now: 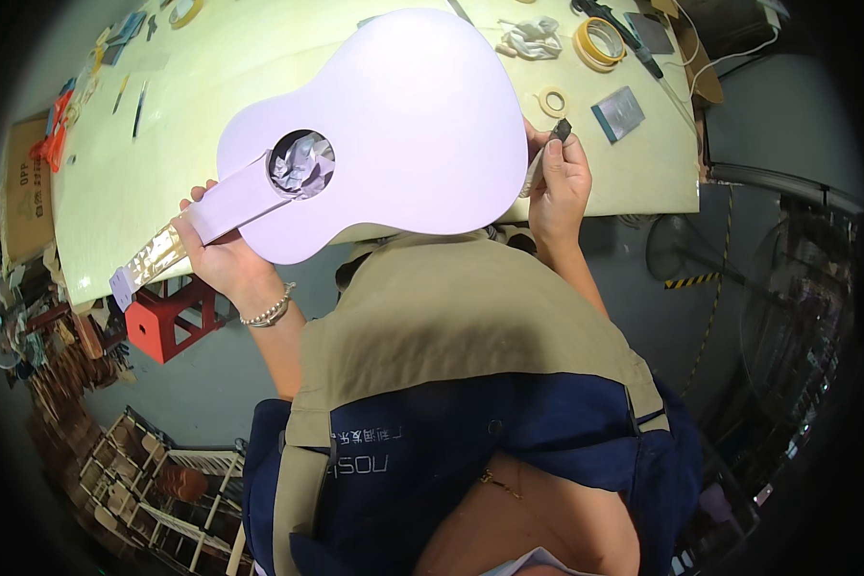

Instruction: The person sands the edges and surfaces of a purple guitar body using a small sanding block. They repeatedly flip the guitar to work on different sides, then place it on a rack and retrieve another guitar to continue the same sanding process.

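A pale lilac guitar (422, 125) lies face up across the table's near edge, its neck slanting down to the left. Crumpled paper (303, 165) fills its round sound hole. The fingerboard end of the neck is covered in shiny gold-coloured film (158, 253). My left hand (226, 259) is closed round the neck near the body, thumb on top and fingertips showing beyond. At the right end of the body, my right hand (564, 187) pinches a small dark block-like piece (563, 129); some of its fingers are hidden behind the guitar's edge.
On the pale table (643, 182) at right are a small tape roll (552, 102), larger tape rolls (600, 43), a grey flat block (617, 115), crumpled white paper (531, 38) and a black-handled tool (624, 38). A red stool (168, 322) stands below the guitar's head.
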Available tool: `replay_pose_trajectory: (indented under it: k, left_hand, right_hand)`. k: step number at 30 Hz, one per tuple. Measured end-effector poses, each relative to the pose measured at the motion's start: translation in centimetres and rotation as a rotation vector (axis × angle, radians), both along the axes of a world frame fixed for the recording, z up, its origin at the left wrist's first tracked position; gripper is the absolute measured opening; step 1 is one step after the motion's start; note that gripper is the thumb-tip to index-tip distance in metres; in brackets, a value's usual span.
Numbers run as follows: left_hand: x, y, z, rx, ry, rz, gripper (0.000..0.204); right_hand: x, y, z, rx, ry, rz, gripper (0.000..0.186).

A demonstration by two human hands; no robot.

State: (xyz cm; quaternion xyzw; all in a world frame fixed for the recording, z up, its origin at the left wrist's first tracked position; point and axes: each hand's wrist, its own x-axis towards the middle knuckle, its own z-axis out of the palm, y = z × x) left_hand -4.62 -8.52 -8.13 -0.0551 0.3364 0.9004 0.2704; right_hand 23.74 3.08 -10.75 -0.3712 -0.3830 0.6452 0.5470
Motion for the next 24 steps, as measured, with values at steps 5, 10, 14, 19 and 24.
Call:
replay_pose_trajectory:
  k: [5, 10, 14, 19, 24]
  left_hand:
    - [0.2, 0.7, -0.2, 0.051, 0.055, -0.052, 0.018]
    - [0.5, 0.8, -0.7, 0.053, 0.102, -0.076, 0.021]
    - [0.6, 1.1, -1.2, 0.061, 0.058, -0.101, 0.021]
    - [-0.1, 1.8, -5.8, 0.086, -0.091, -0.191, 0.023]
    - [-0.4, 3.6, -13.2, -0.093, -0.176, -0.085, 0.029]
  right_hand:
    - [1.3, -0.1, 0.7, 0.11, -0.105, -0.015, 0.02]
    - [1.7, -0.2, 0.8, 0.195, -0.027, -0.017, 0.021]
    - [2.3, -0.3, 0.4, 0.211, -0.032, -0.016, 0.023]
    - [3.8, 1.3, -2.9, -0.071, -0.121, 0.037, 0.023]
    - [6.7, 5.5, -8.8, -0.121, -0.686, -0.099, 0.018]
